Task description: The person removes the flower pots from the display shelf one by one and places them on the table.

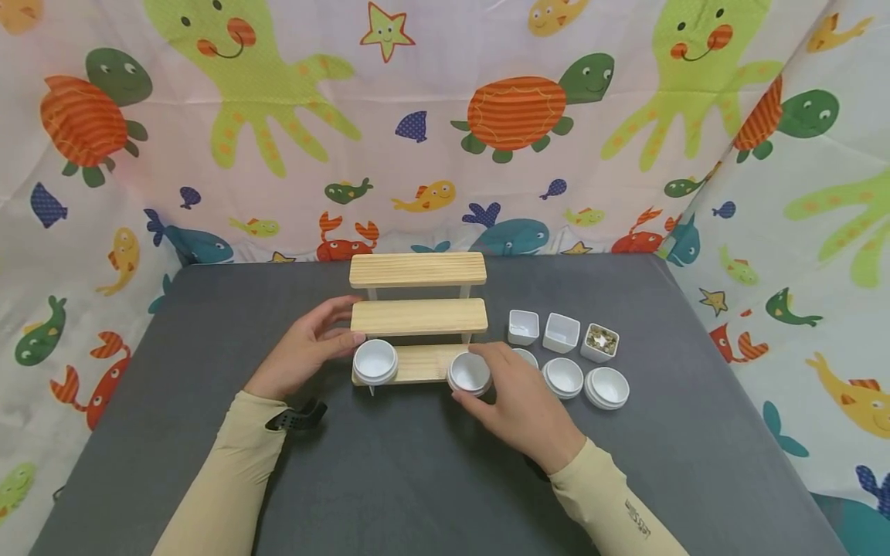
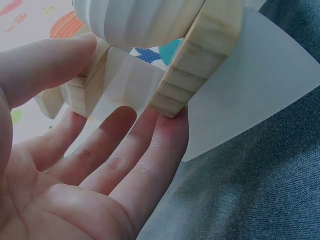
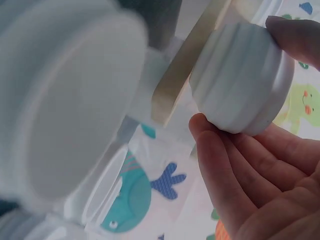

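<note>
A three-tier wooden display stand (image 1: 419, 316) with frosted supports stands on the table. My left hand (image 1: 309, 351) is at its left end; in the left wrist view, the fairly straight fingers (image 2: 160, 150) touch the plank end (image 2: 195, 75). Close to that thumb, a round white bowl (image 1: 375, 361) sits on the left of the lowest plank. My right hand (image 1: 521, 401) grips another round white bowl (image 1: 469, 372) at the same plank's right end. Seen from the right wrist, thumb and fingertips hold this ridged bowl (image 3: 240, 80) by its sides, against the plank edge.
Right of the stand are more round white bowls, one (image 1: 563, 377) beside another (image 1: 607, 387) and one partly behind my right hand. Behind them stand square white dishes (image 1: 562, 332) and one dish with small contents (image 1: 600, 341). A patterned curtain (image 1: 431, 139) backs the grey table (image 1: 389, 479).
</note>
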A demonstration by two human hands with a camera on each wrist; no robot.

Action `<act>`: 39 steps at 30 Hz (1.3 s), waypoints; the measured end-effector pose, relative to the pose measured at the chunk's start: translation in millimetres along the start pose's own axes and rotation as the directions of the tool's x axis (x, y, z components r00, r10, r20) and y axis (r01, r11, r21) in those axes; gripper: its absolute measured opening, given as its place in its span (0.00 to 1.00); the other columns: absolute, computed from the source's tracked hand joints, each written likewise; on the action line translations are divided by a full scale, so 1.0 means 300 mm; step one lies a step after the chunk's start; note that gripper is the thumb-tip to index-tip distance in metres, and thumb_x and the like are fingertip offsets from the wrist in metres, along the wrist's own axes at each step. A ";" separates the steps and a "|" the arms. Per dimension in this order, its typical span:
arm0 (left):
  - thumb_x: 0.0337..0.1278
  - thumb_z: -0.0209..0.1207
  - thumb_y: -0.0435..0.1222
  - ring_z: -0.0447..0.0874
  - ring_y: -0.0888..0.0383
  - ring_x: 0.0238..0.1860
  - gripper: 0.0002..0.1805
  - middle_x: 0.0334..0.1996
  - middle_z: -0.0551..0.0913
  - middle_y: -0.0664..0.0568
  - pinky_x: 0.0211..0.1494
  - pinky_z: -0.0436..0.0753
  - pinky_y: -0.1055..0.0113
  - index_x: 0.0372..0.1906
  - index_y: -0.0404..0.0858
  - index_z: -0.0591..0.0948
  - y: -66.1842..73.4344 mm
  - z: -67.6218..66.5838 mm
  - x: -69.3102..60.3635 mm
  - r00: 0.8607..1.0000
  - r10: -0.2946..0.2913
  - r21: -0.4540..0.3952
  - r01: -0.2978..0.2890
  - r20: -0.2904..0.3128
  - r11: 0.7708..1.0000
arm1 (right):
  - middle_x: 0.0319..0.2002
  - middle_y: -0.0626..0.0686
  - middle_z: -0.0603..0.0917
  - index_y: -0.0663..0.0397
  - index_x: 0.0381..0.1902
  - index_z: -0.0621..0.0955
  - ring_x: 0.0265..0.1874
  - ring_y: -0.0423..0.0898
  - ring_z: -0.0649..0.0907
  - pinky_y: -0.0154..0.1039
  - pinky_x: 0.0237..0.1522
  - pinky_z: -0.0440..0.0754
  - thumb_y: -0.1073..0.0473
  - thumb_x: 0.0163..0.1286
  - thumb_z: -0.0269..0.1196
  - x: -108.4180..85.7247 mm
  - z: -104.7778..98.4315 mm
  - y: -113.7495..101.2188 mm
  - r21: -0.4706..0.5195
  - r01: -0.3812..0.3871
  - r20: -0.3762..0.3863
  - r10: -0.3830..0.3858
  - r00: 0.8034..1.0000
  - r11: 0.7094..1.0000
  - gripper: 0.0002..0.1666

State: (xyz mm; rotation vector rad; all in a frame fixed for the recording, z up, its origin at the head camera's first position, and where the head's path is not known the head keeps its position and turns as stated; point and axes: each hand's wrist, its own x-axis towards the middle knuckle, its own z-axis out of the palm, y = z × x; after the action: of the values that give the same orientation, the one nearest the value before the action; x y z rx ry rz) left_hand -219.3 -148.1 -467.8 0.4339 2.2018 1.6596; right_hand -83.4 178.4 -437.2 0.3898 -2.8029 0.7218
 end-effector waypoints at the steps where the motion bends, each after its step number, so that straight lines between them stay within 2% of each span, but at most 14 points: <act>1: 0.72 0.70 0.40 0.86 0.42 0.67 0.38 0.73 0.76 0.44 0.60 0.92 0.59 0.82 0.51 0.68 -0.002 -0.001 0.002 1.000 -0.001 0.000 0.001 0.001 1.000 | 0.60 0.55 0.87 0.58 0.66 0.81 0.57 0.51 0.87 0.50 0.58 0.89 0.46 0.64 0.81 -0.008 -0.007 0.008 -0.001 -0.005 -0.005 0.005 1.000 1.000 0.38; 8: 0.72 0.71 0.43 0.86 0.41 0.67 0.38 0.73 0.76 0.44 0.60 0.91 0.59 0.81 0.51 0.69 -0.008 -0.010 0.006 1.000 -0.006 0.005 0.006 0.001 1.000 | 0.60 0.54 0.87 0.58 0.66 0.81 0.54 0.50 0.87 0.49 0.53 0.90 0.47 0.64 0.81 -0.063 -0.057 0.054 -0.005 -0.039 -0.030 0.038 0.999 0.999 0.39; 15: 0.71 0.72 0.45 0.86 0.41 0.67 0.39 0.73 0.76 0.44 0.60 0.91 0.60 0.81 0.51 0.69 -0.004 -0.011 0.010 1.000 -0.010 0.001 0.010 0.011 1.000 | 0.58 0.55 0.88 0.58 0.65 0.81 0.56 0.53 0.88 0.54 0.58 0.88 0.50 0.61 0.83 -0.132 -0.103 0.105 -0.030 -0.068 -0.071 0.066 0.995 0.997 0.39; 20: 0.71 0.71 0.44 0.85 0.41 0.67 0.39 0.73 0.76 0.44 0.60 0.91 0.61 0.81 0.51 0.68 -0.001 -0.011 0.008 1.000 -0.006 -0.003 0.006 0.011 1.000 | 0.57 0.55 0.88 0.58 0.63 0.82 0.55 0.52 0.88 0.55 0.57 0.89 0.50 0.59 0.83 -0.184 -0.131 0.139 -0.066 -0.088 -0.110 0.080 0.991 0.994 0.38; 29: 0.71 0.71 0.44 0.84 0.42 0.68 0.39 0.74 0.76 0.45 0.61 0.91 0.60 0.82 0.50 0.68 0.006 -0.012 0.002 1.000 -0.018 0.000 0.018 0.001 1.000 | 0.54 0.56 0.89 0.58 0.62 0.82 0.53 0.55 0.89 0.58 0.54 0.89 0.48 0.59 0.83 -0.266 -0.139 0.174 -0.104 -0.146 -0.148 0.130 0.980 0.984 0.39; 39: 0.72 0.71 0.45 0.84 0.41 0.69 0.41 0.74 0.75 0.43 0.62 0.91 0.60 0.83 0.46 0.66 0.013 -0.011 0.008 1.000 -0.029 0.005 0.029 0.012 1.000 | 0.51 0.57 0.89 0.59 0.60 0.83 0.49 0.55 0.90 0.58 0.49 0.88 0.51 0.55 0.85 -0.318 -0.132 0.202 -0.116 -0.170 -0.208 0.144 0.968 0.979 0.39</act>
State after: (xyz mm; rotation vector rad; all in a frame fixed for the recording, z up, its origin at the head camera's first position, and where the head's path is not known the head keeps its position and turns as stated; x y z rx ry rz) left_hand -222.9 -148.8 -463.4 0.4104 2.1941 1.6331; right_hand -6.5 268.3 -456.1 0.0669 -2.6927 0.5651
